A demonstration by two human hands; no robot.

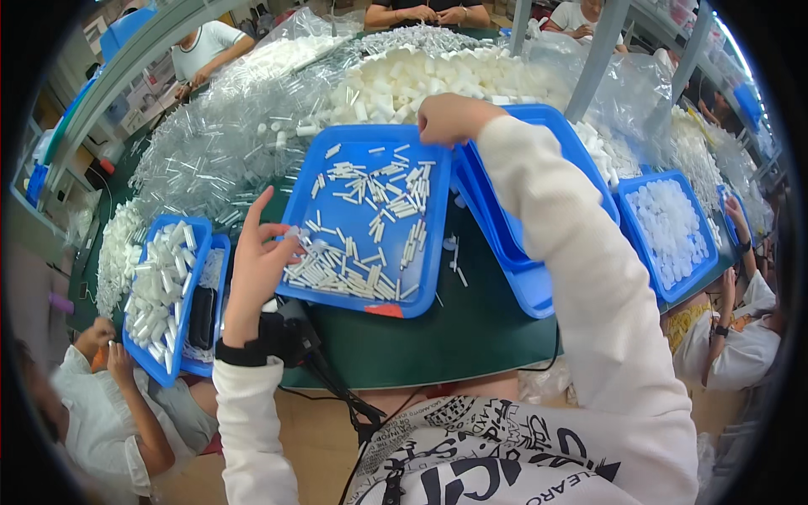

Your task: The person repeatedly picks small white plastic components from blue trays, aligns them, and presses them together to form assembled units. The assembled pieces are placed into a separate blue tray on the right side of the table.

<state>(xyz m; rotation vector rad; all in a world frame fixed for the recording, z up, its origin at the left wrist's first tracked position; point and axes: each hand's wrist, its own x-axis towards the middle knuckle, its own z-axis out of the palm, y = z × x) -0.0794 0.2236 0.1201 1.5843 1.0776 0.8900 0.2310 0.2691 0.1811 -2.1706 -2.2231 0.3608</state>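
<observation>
In front of me a blue tray (337, 220) holds many short thin white tubes (404, 198), scattered and heaped toward its near side. My left hand (257, 257) reaches over the tray's left rim with its index finger raised. Its thumb and other fingers are bent together beside the heaped tubes; a small whitish bit shows at the fingertips, too small to name. At the tray's far right corner, my right hand (454, 119) is closed, with curled fingers at the rim. Its fingertips are partly hidden, and it appears to grip the tray there.
Stacked blue trays (539, 290) stand under my right forearm. Farther right, a blue tray holds translucent white pieces (669, 231). White cylinders fill a tray (160, 295) at left. Behind lie heaps of clear tubes (227, 135) and white cylinders (421, 80). Other people sit around the green table (404, 362).
</observation>
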